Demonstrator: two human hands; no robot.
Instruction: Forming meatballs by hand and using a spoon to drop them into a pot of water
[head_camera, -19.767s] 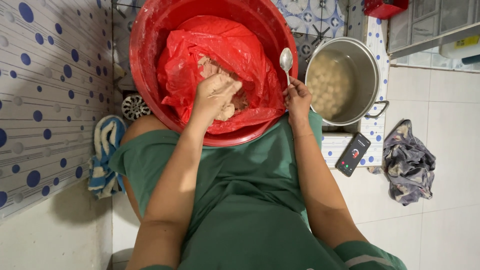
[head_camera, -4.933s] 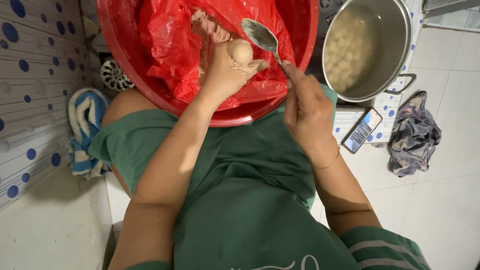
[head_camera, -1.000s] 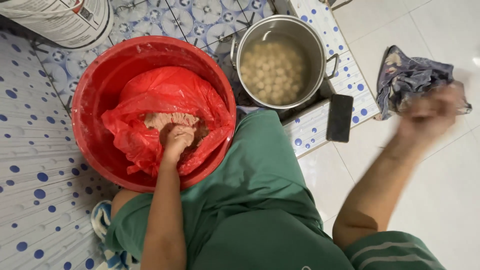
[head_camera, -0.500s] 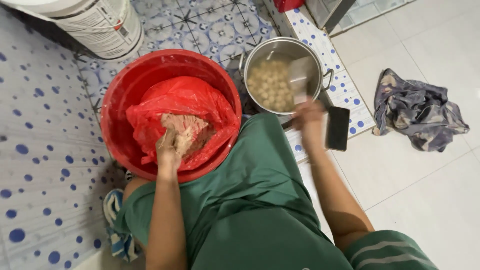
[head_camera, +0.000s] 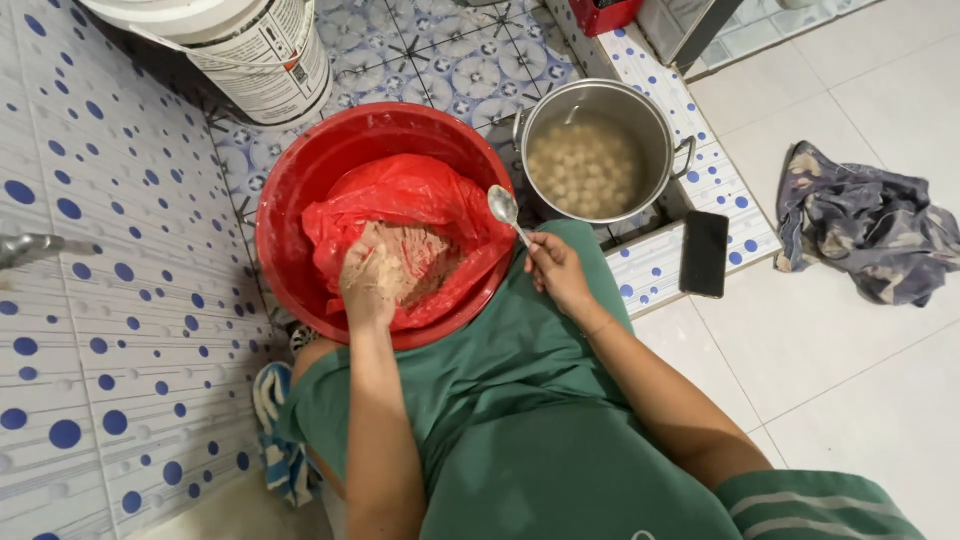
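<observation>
Tiled floor underfoot: white tiles with blue dots to the person's left, patterned blue-and-white tiles ahead, plain pale tiles to the right. Person seated low, in green clothing, looking down over their own lap.

Round red plastic basin (head_camera: 290, 200) sat on the floor directly in front of the knees. Inside it, a crumpled red plastic bag (head_camera: 400, 195) lay opened out, holding a mass of pale brownish minced paste (head_camera: 425, 262). Left hand (head_camera: 368, 283) was sunk into the paste, fingers curled and closed around a clump of it, hand smeared with the mixture.

Right hand (head_camera: 558, 272) hovered over the basin's near right rim, fingers pinched around the handle of a metal spoon (head_camera: 505, 210). Spoon bowl pointed up and away, above the bag's right edge; bowl looked empty.

Round steel pot with side handles (head_camera: 665, 130) stood just beside the basin, on its right, filled with cloudy water and many small pale balls (head_camera: 585, 170). Dark flat phone (head_camera: 704, 254) lay on the dotted tile ledge, near the pot. Crumpled grey-blue cloth (head_camera: 865, 225) lay on the plain tiles, well apart to the right. White plastic bucket (head_camera: 262, 55) stood beyond the basin, top left. Striped blue cloth (head_camera: 280, 445) sat by the left thigh.
</observation>
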